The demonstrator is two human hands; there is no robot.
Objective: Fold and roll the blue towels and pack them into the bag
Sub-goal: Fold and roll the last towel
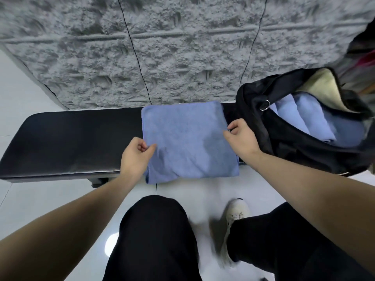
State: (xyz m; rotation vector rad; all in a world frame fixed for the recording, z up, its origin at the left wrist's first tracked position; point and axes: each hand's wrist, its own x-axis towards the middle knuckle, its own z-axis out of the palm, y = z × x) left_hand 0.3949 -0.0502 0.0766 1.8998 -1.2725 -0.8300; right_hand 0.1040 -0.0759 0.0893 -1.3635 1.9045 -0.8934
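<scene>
Pinching folded blue towel [188, 138] at both side edges, L hand [137, 157] on 9 o'clock edge, R hand [241, 136] on 3 o'clock edge, each grip clamped on cloth w/ thumb + fingers. Towel lies flat across black worktop [67, 142], near edge hanging off a bit. Prob holding edges taut to square it before rolling. Black bag [288, 142] at 3 o'clock, mouth open toward towel, rolled blue towels [312, 120] already inside, so short reach for packing.
</scene>
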